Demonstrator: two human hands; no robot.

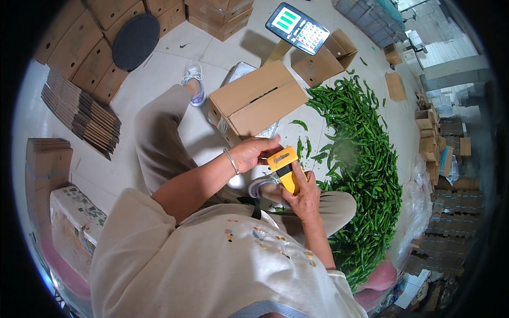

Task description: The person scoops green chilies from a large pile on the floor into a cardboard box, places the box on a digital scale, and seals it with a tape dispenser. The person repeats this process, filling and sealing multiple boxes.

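Note:
My right hand is closed around a yellow handheld tool with a black middle band; its exact kind is unclear. My left hand, with a bangle at the wrist, is at the upper left end of the tool. Its fingertips are partly hidden, so a grip is not certain. Just beyond both hands, a closed cardboard box with a narrow slit along its top rests on the metal platform of a digital scale. The lit scale display stands on a post behind the box.
A large heap of green chili peppers covers the floor at right. An open carton stands beyond it. Stacked cartons, a round black stool seat, flattened cardboard and a worn white box are at left.

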